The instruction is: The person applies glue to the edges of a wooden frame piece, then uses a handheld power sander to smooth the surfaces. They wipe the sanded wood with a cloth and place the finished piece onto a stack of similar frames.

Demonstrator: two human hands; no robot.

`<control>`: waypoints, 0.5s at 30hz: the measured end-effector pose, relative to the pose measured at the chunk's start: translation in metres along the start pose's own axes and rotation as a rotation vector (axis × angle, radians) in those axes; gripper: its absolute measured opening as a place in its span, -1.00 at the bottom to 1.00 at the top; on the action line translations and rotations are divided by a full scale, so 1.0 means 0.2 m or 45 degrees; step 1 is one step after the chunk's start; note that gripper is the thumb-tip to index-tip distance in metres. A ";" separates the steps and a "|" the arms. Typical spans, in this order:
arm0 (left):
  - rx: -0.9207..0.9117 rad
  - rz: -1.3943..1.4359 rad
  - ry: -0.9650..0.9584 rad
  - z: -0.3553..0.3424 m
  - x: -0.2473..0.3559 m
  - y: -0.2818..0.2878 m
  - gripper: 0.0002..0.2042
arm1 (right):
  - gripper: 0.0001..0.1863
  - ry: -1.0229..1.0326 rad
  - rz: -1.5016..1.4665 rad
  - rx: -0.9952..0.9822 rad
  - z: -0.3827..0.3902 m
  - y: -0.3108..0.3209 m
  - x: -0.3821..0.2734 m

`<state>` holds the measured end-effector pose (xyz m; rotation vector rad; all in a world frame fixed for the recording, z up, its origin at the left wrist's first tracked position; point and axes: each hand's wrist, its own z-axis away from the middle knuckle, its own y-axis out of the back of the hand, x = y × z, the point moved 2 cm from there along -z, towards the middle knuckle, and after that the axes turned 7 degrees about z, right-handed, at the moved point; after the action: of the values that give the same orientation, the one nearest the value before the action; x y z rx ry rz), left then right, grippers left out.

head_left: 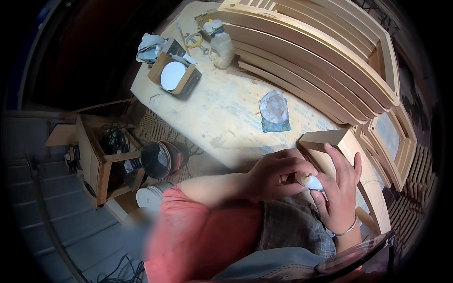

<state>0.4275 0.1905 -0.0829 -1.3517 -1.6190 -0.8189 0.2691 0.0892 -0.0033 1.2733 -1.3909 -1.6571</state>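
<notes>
My left hand (278, 172) and my right hand (337, 191) meet at the lower right around a small white object (312, 184) with a brownish top, too small to identify. The fingers of my left hand are curled on it. My right hand pinches it low down, with some fingers raised. Just beyond my hands stands a pale wooden piece (320, 138) with a curved lower part, partly hidden by them. Farther up on the pale worktable (207, 118), a grey-white crumpled pad (273, 106) lies on a blue-green square sheet (276, 127).
Stacked wooden frames (302, 56) fill the back right. An open box with white discs (173, 75), yellow tape (194, 40) and bags (222, 49) sit at the table's back left. A wooden crate (101, 165), dark bucket (158, 159) and white bucket (148, 195) stand to the left.
</notes>
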 end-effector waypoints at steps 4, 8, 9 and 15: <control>0.410 -0.074 0.248 0.07 -0.07 0.34 -0.71 | -0.38 -0.144 0.128 0.198 0.10 0.04 0.14; 1.156 -0.934 0.416 0.06 -0.30 1.13 -0.64 | -0.22 -0.484 0.521 0.142 0.36 0.10 0.35; 1.264 -1.116 0.217 0.12 -0.37 1.34 -0.64 | -0.20 -0.513 0.549 0.067 0.41 0.10 0.40; 1.219 -1.595 0.719 0.21 -0.56 1.86 -0.56 | -0.17 -0.534 0.579 0.090 0.47 0.01 0.43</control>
<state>0.7888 0.2551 -0.2162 0.6314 -1.8579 -0.7663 0.1526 0.0457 -0.0263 0.5871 -1.8355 -1.6086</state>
